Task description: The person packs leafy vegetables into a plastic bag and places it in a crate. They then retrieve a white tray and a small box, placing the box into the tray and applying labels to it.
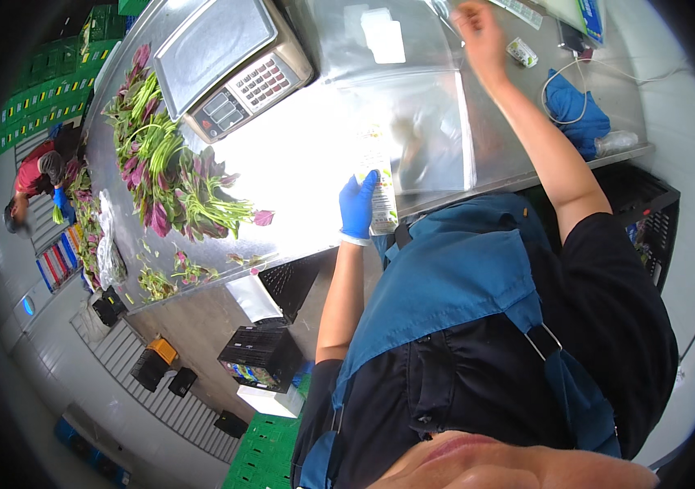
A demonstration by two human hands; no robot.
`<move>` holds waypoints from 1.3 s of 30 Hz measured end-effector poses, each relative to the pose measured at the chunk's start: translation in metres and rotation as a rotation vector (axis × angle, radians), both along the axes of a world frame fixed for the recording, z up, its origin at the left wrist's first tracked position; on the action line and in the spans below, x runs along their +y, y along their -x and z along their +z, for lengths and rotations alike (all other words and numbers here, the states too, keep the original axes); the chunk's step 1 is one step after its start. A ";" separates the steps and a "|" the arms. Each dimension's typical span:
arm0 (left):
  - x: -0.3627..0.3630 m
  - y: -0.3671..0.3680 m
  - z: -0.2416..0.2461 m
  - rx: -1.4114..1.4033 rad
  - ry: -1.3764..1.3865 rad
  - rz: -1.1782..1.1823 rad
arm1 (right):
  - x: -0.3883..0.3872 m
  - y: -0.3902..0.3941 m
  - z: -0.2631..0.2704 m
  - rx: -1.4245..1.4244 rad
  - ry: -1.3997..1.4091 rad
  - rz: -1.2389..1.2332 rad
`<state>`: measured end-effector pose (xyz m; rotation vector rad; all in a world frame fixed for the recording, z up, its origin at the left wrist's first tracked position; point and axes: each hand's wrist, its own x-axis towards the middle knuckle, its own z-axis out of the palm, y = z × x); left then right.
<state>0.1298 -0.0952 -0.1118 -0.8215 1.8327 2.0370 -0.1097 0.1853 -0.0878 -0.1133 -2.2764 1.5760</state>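
My left hand (356, 206), in a blue glove, grips a strip of printed labels (385, 208) at the table's front edge. Glare washes out the strip's far end. My right hand (480, 27) is bare and blurred, with its fingers curled, at the far side of the table. Beside its fingertips lies a shiny metal object (442, 11), partly cut off; whether the hand holds anything is unclear. Between my hands lie clear plastic bags (436, 131), with blank white labels (384, 38) beyond them.
A digital scale (250, 79) stands left, beside bunches of red-and-green leafy vegetables (167, 165). At right are a blue cloth (576, 113), a white cable (613, 74) and a small label roll (521, 52). A co-worker (39, 171) bends at far left near green crates (45, 98).
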 end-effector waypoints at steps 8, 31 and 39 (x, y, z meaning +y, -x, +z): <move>0.012 0.007 0.004 0.063 -0.018 -0.183 | -0.077 -0.095 0.007 -0.770 0.035 0.939; -0.018 0.008 -0.041 -0.075 -0.042 -0.102 | -0.059 -0.071 -0.076 -0.349 -0.816 0.781; -0.014 0.004 -0.052 -0.108 -0.015 -0.052 | -0.014 -0.113 -0.070 0.034 -0.695 1.169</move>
